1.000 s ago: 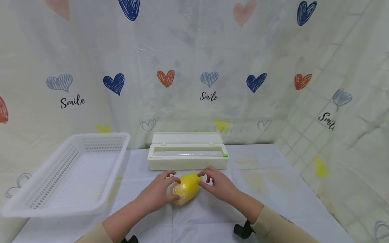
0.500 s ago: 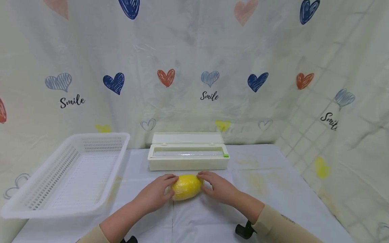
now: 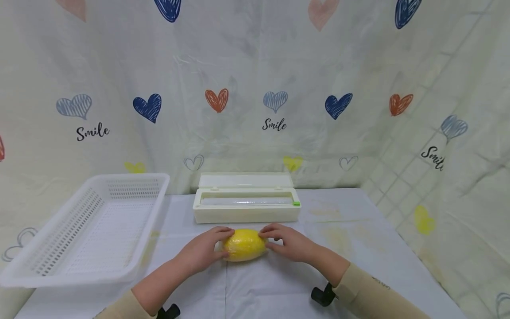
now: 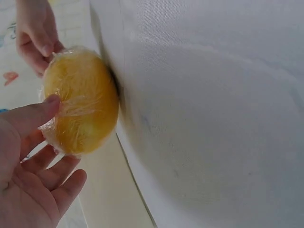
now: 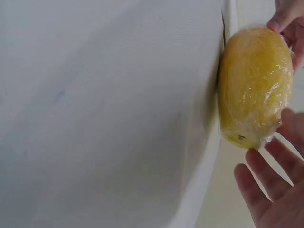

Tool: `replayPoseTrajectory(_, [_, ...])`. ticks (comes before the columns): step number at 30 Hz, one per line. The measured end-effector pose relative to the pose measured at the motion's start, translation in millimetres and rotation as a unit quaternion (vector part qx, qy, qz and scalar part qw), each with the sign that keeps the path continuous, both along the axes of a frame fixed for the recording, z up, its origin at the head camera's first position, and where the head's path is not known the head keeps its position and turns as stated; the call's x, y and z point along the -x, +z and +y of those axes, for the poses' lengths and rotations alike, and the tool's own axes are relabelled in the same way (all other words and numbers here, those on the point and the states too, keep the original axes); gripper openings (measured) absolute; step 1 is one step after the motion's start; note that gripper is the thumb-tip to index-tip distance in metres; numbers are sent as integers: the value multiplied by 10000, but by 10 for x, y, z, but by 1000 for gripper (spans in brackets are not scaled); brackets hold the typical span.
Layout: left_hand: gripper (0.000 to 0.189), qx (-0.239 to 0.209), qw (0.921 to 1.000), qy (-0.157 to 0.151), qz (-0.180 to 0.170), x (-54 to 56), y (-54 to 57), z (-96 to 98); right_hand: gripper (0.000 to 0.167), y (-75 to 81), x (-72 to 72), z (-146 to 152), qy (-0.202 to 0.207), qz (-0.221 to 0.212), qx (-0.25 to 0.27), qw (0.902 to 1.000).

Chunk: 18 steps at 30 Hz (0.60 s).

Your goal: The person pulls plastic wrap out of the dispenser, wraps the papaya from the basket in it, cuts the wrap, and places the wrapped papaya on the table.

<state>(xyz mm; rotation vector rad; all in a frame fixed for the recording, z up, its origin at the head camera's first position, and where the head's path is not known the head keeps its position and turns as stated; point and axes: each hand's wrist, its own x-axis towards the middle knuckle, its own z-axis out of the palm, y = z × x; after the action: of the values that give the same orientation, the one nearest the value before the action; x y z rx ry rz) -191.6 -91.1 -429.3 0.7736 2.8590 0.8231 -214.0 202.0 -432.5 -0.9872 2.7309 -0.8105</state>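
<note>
A yellow oval fruit (image 3: 244, 246), wrapped in crinkled clear cling film, lies lengthwise on the white cloth. My left hand (image 3: 202, 250) holds its left end between thumb and fingers; the left wrist view shows that thumb (image 4: 40, 114) pressing on the film. At the opposite end, my right hand (image 3: 292, 242) pinches with thumb and forefinger. A small dark spot marks the fruit's (image 5: 256, 85) near end in the right wrist view, under the film. Just behind stands a white cling film dispenser (image 3: 247, 215), lid raised, with a roll inside.
A white perforated plastic basket (image 3: 153, 230) stands at the left of the cloth-covered table (image 3: 358, 266). Behind the table hangs a pale curtain (image 3: 247, 57) printed with hearts. Black camera mounts sit under both wrists.
The fruit has turned from a slant to lie nearly level left to right. Both hands have stayed at its ends, and the right fingers have closed in on the film there.
</note>
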Motion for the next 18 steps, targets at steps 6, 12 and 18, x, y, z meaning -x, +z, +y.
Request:
replayPoseTrajectory(6, [58, -49, 9998, -178, -32, 38, -9, -31, 19, -64, 38, -39, -20, -17, 589, 9983])
replayPoseTrajectory(12, [58, -184, 9994, -103, -284, 79, -6, -76, 37, -112, 99, -58, -148, -346, 970, 9946])
replayPoseTrajectory(18, [57, -192, 9983, -108, -542, 96, 23, -87, 31, -114, 114, -72, -147, -510, 939, 9942])
